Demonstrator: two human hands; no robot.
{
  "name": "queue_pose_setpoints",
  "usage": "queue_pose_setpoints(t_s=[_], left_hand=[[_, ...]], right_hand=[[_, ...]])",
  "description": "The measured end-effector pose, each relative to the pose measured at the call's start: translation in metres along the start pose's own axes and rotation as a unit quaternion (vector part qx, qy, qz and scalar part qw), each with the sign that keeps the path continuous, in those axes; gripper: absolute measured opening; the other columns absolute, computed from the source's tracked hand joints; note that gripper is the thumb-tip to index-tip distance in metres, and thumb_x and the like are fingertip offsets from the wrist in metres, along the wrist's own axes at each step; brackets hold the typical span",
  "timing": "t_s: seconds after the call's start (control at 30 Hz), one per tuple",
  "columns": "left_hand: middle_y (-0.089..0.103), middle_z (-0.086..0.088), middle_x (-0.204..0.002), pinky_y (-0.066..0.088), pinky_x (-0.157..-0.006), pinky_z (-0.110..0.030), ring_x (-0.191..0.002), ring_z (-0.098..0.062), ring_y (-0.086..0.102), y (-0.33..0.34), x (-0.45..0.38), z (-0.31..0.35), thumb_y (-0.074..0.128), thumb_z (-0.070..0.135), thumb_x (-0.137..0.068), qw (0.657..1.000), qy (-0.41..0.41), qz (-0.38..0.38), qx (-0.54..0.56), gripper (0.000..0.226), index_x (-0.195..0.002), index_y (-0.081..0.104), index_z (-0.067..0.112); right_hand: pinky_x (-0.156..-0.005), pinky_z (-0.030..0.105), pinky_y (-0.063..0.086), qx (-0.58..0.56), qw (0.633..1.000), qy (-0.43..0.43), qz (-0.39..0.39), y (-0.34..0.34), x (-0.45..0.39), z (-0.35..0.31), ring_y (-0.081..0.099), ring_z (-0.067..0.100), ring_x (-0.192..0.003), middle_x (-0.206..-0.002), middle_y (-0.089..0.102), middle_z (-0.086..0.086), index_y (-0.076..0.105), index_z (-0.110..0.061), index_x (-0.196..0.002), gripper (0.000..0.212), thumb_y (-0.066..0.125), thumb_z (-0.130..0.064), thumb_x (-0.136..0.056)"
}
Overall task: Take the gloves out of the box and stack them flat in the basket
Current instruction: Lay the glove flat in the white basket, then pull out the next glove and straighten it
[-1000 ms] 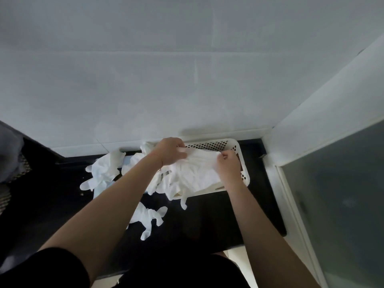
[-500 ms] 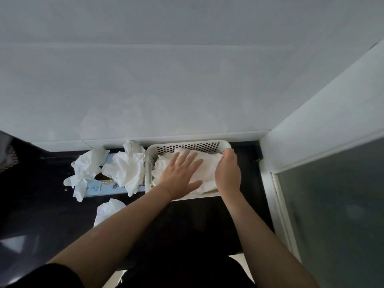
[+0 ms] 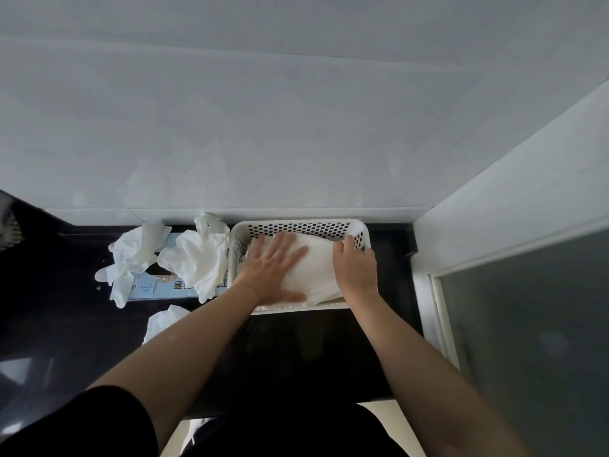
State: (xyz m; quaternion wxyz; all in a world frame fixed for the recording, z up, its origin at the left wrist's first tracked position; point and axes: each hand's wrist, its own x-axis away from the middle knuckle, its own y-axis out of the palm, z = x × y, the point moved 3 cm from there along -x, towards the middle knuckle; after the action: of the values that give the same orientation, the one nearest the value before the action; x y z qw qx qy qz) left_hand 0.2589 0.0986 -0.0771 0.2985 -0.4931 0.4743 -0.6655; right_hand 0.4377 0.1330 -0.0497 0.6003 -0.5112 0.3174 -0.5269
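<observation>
Left hand flat, fingers spread, pressing gloves in basket. Right hand curled at stack's right edge, probably pinching. Risk: stack springs up on release. Box left.

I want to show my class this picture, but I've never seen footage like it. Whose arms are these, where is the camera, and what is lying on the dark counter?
No machine here: a person works with bare hands, and one wide camera worn on the head looks down at them, so the arms reach in from below. On the dark counter a white perforated basket stands against the wall. The left hand lies flat, fingers spread, pressing a pile of white gloves in the basket. The right hand has curled fingers at the pile's right edge, beside the basket wall; whether it pinches a glove is unclear. Left of the basket sits a blue glove box with crumpled gloves on it, and another glove lies nearer the person.
</observation>
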Motion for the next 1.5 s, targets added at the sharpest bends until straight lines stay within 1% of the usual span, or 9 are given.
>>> queue_pose_setpoints(t_s=[0.23,0.37,0.47,0.6,0.8,0.93,1.17,1.3,1.5], left_hand=[[-0.013,-0.005,-0.164,-0.006,-0.118,-0.058,-0.15,-0.028,-0.017,-0.022,0.005,0.002,0.035,0.09,-0.073,0.999,0.019,-0.026,-0.041,0.109,-0.156,-0.006,0.032],[0.044,-0.007,-0.148,0.018,-0.117,-0.051,-0.141,-0.031,0.033,-0.057,0.039,-0.022,0.039,0.06,-0.09,0.972,-0.003,0.22,0.077,0.061,-0.136,0.052,0.024],[0.063,-0.004,-0.09,0.041,-0.082,-0.039,-0.088,-0.029,0.06,-0.062,0.072,-0.061,0.046,0.033,-0.085,0.924,-0.068,0.354,0.131,0.027,-0.088,0.065,0.015],[0.052,-0.001,-0.06,0.033,-0.055,-0.026,-0.061,-0.024,0.054,-0.056,0.118,-0.111,0.043,0.033,-0.087,0.951,-0.198,0.139,0.191,0.03,-0.063,0.048,0.016],[0.072,-0.002,-0.081,0.057,-0.072,-0.031,-0.064,-0.018,0.068,-0.019,0.164,-0.134,0.05,0.031,-0.088,0.965,-0.143,-0.152,0.159,0.024,-0.089,0.066,0.014],[0.059,0.0,-0.129,0.048,-0.079,-0.032,-0.11,-0.022,0.06,0.018,0.183,-0.145,0.057,0.023,-0.088,0.969,-0.128,-0.158,0.139,0.054,-0.14,0.042,0.027],[0.063,0.01,-0.112,0.05,-0.079,-0.03,-0.103,-0.017,0.062,0.04,0.188,-0.156,0.055,0.035,-0.091,0.961,-0.147,-0.081,0.221,0.024,-0.114,0.061,0.03],[0.065,0.006,-0.084,0.048,-0.069,-0.024,-0.078,-0.011,0.059,0.025,0.188,-0.161,0.062,0.028,-0.087,0.893,-0.153,-0.031,0.422,0.008,-0.085,0.066,0.022],[0.066,-0.005,-0.089,0.05,-0.088,-0.036,-0.087,-0.018,0.063,-0.033,0.197,-0.17,0.059,0.017,-0.089,0.673,-0.126,0.074,0.725,0.008,-0.083,0.057,0.012]], right_hand=[[-0.087,0.033,0.046,-0.04,0.998,0.053,0.001,-0.018,0.003,-0.008,0.057,0.022,-0.098,-0.124,0.05,0.01,0.057,-0.013,-0.116,0.025,0.061,-0.015,-0.091],[-0.068,0.036,0.05,-0.209,0.965,0.106,0.119,-0.051,0.007,-0.027,0.056,0.026,-0.078,-0.11,0.054,0.019,0.056,-0.005,-0.111,0.028,0.059,-0.002,-0.083],[-0.053,0.03,0.042,-0.301,0.941,0.059,0.139,-0.078,0.012,-0.06,0.048,0.019,-0.064,-0.095,0.054,0.012,0.057,-0.004,-0.098,0.013,0.059,-0.004,-0.085],[-0.06,0.034,0.045,-0.372,0.926,-0.058,-0.027,-0.106,0.02,-0.142,0.059,0.023,-0.072,-0.082,0.063,0.005,0.06,-0.009,-0.091,0.02,0.046,-0.021,-0.098],[-0.078,0.035,0.06,-0.28,0.833,-0.147,-0.453,-0.107,0.057,-0.23,0.072,0.026,-0.066,-0.085,0.074,0.012,0.062,-0.008,-0.118,0.037,0.043,-0.017,-0.088],[-0.08,0.037,0.059,-0.233,0.847,-0.153,-0.453,-0.087,0.07,-0.255,0.065,0.025,-0.07,-0.087,0.062,0.007,0.051,-0.023,-0.141,0.051,0.046,-0.013,-0.091],[-0.067,0.031,0.047,-0.311,0.845,-0.124,-0.417,-0.091,0.071,-0.255,0.055,0.018,-0.07,-0.091,0.063,0.013,0.069,-0.002,-0.096,0.014,0.059,-0.009,-0.088],[-0.077,0.029,0.059,-0.543,0.785,-0.025,-0.298,-0.122,0.067,-0.236,0.07,0.012,-0.077,-0.095,0.073,0.004,0.068,-0.016,-0.107,0.022,0.072,-0.023,-0.087],[-0.057,0.019,0.045,-0.573,0.793,0.044,-0.202,-0.148,0.058,-0.22,0.06,0.007,-0.061,-0.084,0.063,-0.003,0.063,-0.02,-0.111,0.043,0.077,-0.047,-0.079]])
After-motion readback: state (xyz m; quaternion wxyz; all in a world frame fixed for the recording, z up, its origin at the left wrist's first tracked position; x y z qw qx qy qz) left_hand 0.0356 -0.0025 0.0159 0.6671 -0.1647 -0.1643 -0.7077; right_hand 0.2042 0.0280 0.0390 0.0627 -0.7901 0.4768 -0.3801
